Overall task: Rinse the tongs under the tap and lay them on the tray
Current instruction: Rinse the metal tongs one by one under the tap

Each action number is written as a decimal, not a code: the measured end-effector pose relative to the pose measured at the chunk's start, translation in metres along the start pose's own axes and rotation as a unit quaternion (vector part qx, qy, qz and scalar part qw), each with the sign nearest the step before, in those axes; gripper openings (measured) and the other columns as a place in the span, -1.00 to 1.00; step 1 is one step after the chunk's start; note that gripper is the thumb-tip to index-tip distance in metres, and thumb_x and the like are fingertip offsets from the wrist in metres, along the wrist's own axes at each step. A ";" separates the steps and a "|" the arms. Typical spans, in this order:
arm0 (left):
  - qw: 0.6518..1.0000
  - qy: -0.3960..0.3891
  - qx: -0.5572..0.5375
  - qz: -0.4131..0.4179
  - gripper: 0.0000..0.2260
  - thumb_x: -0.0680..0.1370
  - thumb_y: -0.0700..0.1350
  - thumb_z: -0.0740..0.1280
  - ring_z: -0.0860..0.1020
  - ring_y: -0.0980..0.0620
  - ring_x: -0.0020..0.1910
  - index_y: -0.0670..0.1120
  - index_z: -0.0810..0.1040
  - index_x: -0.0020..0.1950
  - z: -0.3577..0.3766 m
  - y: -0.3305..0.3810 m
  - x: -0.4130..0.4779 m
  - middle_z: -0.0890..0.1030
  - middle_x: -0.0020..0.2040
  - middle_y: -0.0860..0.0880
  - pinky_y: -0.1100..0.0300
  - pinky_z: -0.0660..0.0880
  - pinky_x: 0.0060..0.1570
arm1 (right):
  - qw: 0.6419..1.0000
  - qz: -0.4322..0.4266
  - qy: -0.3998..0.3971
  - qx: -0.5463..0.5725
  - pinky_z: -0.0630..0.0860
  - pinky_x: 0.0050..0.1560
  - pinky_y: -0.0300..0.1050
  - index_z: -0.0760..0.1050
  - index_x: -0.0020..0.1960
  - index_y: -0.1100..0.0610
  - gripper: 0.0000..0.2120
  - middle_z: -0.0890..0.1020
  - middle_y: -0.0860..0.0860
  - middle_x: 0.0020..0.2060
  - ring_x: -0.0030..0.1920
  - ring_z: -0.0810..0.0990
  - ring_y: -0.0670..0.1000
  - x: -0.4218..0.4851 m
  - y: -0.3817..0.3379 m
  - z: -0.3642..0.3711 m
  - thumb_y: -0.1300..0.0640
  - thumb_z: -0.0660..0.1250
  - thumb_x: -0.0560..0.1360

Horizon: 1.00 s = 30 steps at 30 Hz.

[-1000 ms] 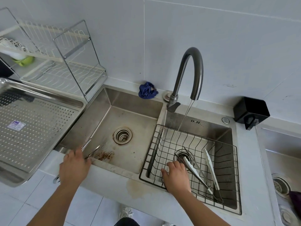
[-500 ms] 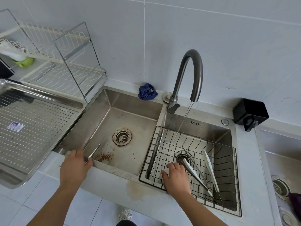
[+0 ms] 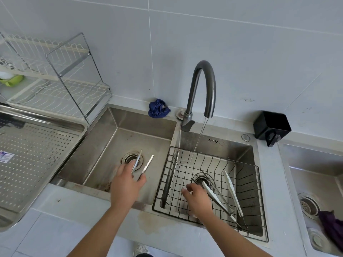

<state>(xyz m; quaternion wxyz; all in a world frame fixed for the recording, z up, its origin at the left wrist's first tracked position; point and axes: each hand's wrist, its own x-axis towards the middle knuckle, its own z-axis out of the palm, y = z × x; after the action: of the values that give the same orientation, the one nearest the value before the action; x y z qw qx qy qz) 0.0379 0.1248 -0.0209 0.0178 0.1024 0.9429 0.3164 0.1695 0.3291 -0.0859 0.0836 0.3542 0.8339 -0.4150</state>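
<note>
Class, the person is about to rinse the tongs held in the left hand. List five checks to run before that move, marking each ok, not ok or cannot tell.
1. Water running: ok. A thin stream falls from the tap into the wire basket.
2. Grip: ok. The left hand holds the tongs, serrated tips pointing away.
3. Tongs under the stream: not ok. They are over the left basin, left of the water.
4. Right hand free: cannot tell. It is low in the basket beside the other tongs.
5. Tray placed to receive: ok. It sits directly left of the left basin.
</note>
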 end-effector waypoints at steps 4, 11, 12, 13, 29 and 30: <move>0.998 -0.021 -0.013 0.052 -0.53 0.45 -0.03 0.51 0.55 -0.03 -0.17 -0.08 0.55 0.33 0.020 0.034 -0.007 0.54 0.02 -0.01 0.08 0.53 -0.22 | 0.980 0.028 -0.014 0.197 0.60 -0.07 -0.08 0.59 0.11 0.03 -0.81 0.71 0.01 -0.05 -0.12 0.65 -0.01 0.004 -0.034 -0.033 -0.04 0.28 0.64; 0.991 -0.014 -0.028 0.133 -0.44 0.35 -0.10 0.63 0.62 -0.08 -0.18 -0.16 0.55 0.28 0.041 0.071 -0.020 0.56 0.09 -0.11 0.01 0.61 -0.38 | 0.906 -0.034 -0.071 0.415 0.70 -0.14 -0.01 0.56 0.24 0.17 -0.75 0.73 0.18 -0.01 -0.16 0.70 0.04 0.007 -0.084 -0.062 0.12 0.41 0.60; 0.990 -0.009 -0.032 0.136 -0.43 0.34 -0.10 0.64 0.62 -0.07 -0.18 -0.17 0.54 0.28 0.043 0.075 -0.020 0.56 0.09 -0.12 0.02 0.62 -0.37 | 0.909 -0.027 -0.053 0.412 0.70 -0.16 -0.03 0.53 0.28 0.19 -0.69 0.73 0.21 -0.02 -0.18 0.70 0.04 0.009 -0.086 -0.062 0.19 0.44 0.56; 0.989 -0.006 -0.034 0.142 -0.42 0.33 -0.11 0.64 0.62 -0.07 -0.17 -0.17 0.53 0.28 0.044 0.078 -0.020 0.55 0.09 -0.12 0.04 0.63 -0.34 | 0.912 -0.020 -0.039 0.408 0.69 -0.21 -0.07 0.52 0.29 0.21 -0.65 0.73 0.25 -0.04 -0.21 0.70 0.04 0.011 -0.086 -0.062 0.24 0.47 0.53; 0.958 -0.175 -0.225 -0.020 -0.87 0.62 -0.11 0.35 0.60 0.05 -0.44 0.05 0.57 -0.12 0.061 0.084 -0.009 0.60 -0.38 -0.07 -0.09 0.62 -0.34 | 0.909 -0.038 0.004 0.415 0.66 -0.27 -0.09 0.63 0.11 0.15 -0.80 0.76 0.08 -0.17 -0.22 0.74 0.08 0.045 -0.087 -0.072 0.05 0.31 0.64; 0.963 -0.164 -0.212 -0.011 -0.84 0.61 -0.11 0.36 0.60 0.04 -0.42 0.07 0.54 -0.15 0.063 0.085 -0.008 0.59 -0.39 -0.07 -0.06 0.61 -0.32 | 0.914 -0.036 0.021 0.404 0.64 -0.30 -0.10 0.64 0.06 0.15 -0.75 0.75 0.08 -0.21 -0.26 0.73 0.08 0.047 -0.089 -0.072 0.00 0.29 0.66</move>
<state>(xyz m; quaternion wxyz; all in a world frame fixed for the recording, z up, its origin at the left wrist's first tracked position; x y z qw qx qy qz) 0.0675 0.2263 -0.0206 0.1968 0.1367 0.8394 0.4878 0.0875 0.3717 -0.0040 -0.0984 0.3363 0.6090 -0.7116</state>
